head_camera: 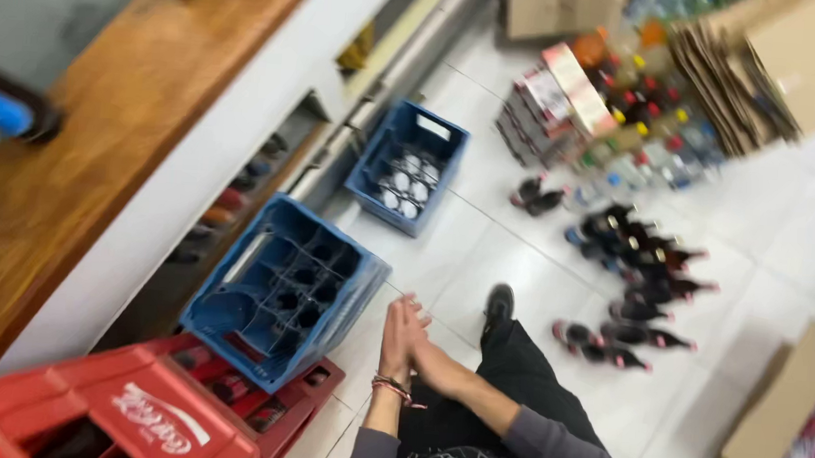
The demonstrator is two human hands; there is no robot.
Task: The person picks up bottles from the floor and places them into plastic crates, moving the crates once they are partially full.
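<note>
Head view looks down at a tiled shop floor (520,256). Both hands are pressed palm to palm: the left hand (395,338) and the right hand (418,349) meet with fingers (409,308) straight and together, released, holding nothing. A braided band sits on the left wrist.

Nearest to the fingertips, at about nine o'clock and just beside them, lies an empty blue bottle crate (284,287) with divider cells, tilted and resting on top of a red crate (141,411) at seven o'clock. The red crate bears white lettering on its side.

At twelve o'clock, well apart, a second blue crate (412,167) stands on the floor with round bottle tops showing inside. At two o'clock dark bottles with red caps (643,274) lie and stand in a loose group. Farther out at one o'clock sit shrink-wrapped bottle packs (626,110) with red, yellow and blue caps, beside flattened brown cardboard (724,79). A brown carton (782,404) stands at three o'clock. A wooden tabletop (108,132) runs along ten o'clock.
</note>
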